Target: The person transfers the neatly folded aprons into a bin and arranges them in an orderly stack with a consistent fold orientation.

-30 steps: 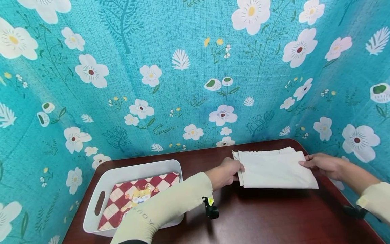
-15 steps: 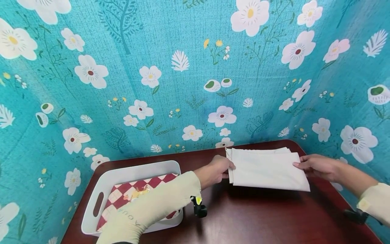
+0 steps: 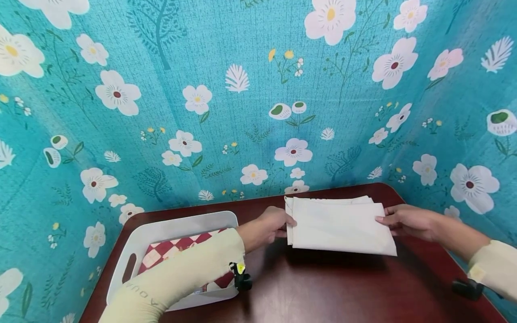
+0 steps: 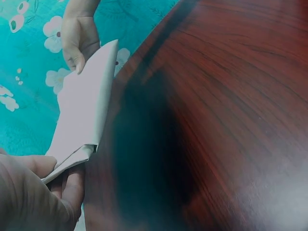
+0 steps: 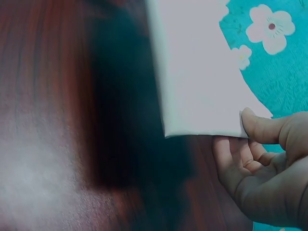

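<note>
A folded white cloth (image 3: 339, 226) is held between both hands, raised over the dark table with its shadow below it. My left hand (image 3: 271, 224) pinches its left end, thumb on top and fingers beneath. At the opposite end my right hand (image 3: 412, 220) grips the cloth the same way. The left wrist view shows the layered folds of the cloth (image 4: 82, 106) close by the left hand (image 4: 33, 187). In the right wrist view the right hand (image 5: 269, 163) pinches a corner, with the thumb (image 5: 262, 126) on the upper face.
On the left of the reddish-brown table (image 3: 315, 287) stands a white bin (image 3: 181, 223) with an oval handle hole. A red-and-cream checkered cloth (image 3: 161, 252) lies inside, partly hidden by the left sleeve. A teal flowered curtain (image 3: 242, 112) hangs behind the table and along its sides.
Both hands have carried the folded white cloth leftward, toward the white bin. The left sleeve now covers more of the checkered cloth. Both grips stay the same.
</note>
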